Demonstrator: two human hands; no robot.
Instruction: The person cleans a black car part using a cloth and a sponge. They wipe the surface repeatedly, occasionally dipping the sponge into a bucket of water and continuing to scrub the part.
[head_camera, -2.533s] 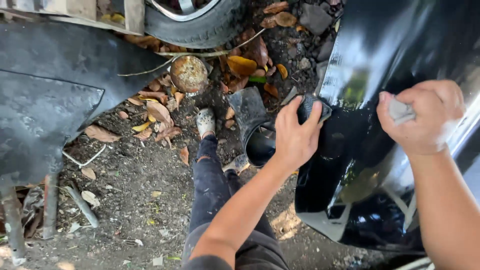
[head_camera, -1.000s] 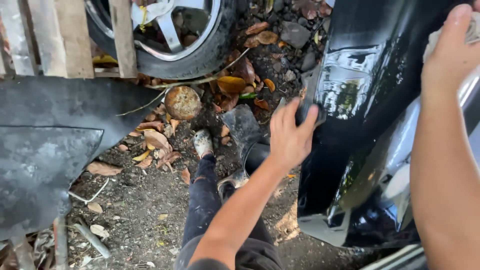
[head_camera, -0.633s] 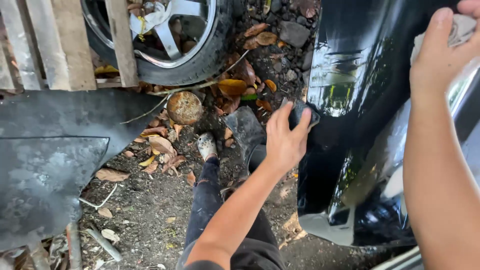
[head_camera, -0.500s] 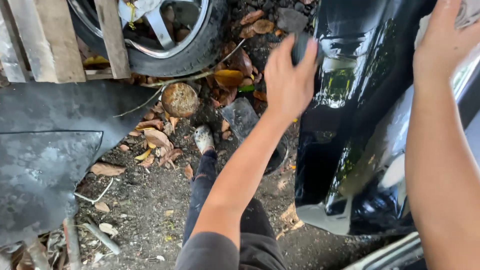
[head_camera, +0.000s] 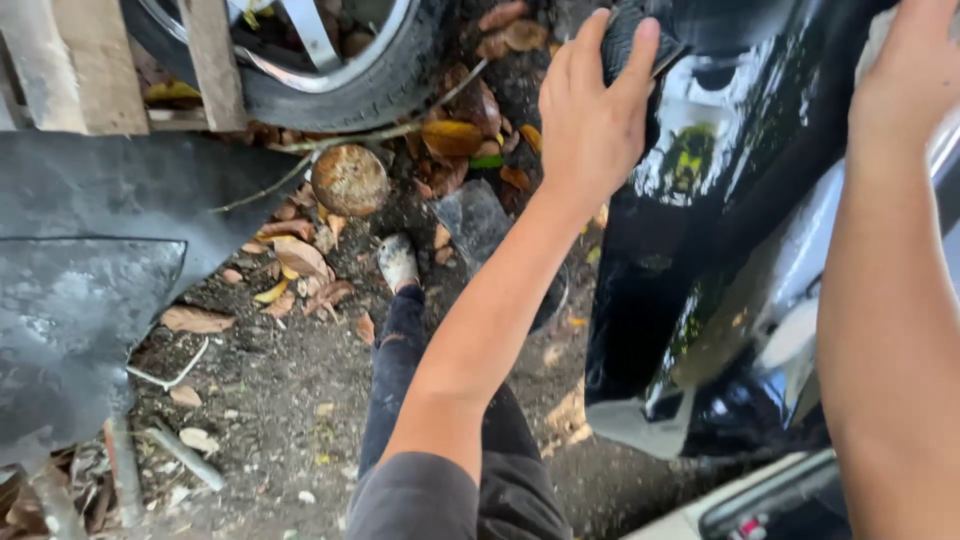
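the left hand (head_camera: 590, 110) is raised to the upper edge of the glossy black car body panel (head_camera: 700, 240) and is closed on a small dark pad (head_camera: 632, 35), fingers wrapped over the top of it and thumb beside it, pressing it against the panel's edge. the right hand (head_camera: 905, 75) lies on the same panel at the top right of the view, fingers curled over a pale grey cloth (head_camera: 878, 30); only part of that hand is in view, so the grip shows only as fingers laid over the cloth.

the panel stands nearly upright at the right of the view, its polished surface reflecting sky and foliage (the reflections are brightest just below the left hand). its lower end sits near the ground, beside a pale strip at the bottom right corner.

below the left forearm, the person's leg in dark, dusty trousers (head_camera: 400, 370) extends to a worn pale shoe (head_camera: 398, 262) on bare earth scattered with dry brown leaves (head_camera: 300, 258). a round, rusty-brown object (head_camera: 349, 180) lies just ahead of the shoe. a car tyre on a silver alloy wheel (head_camera: 340, 80) fills the top of the view, with weathered wooden planks (head_camera: 90, 60) in front of it. a flat, dull grey panel piece (head_camera: 90, 280) lies at the left.
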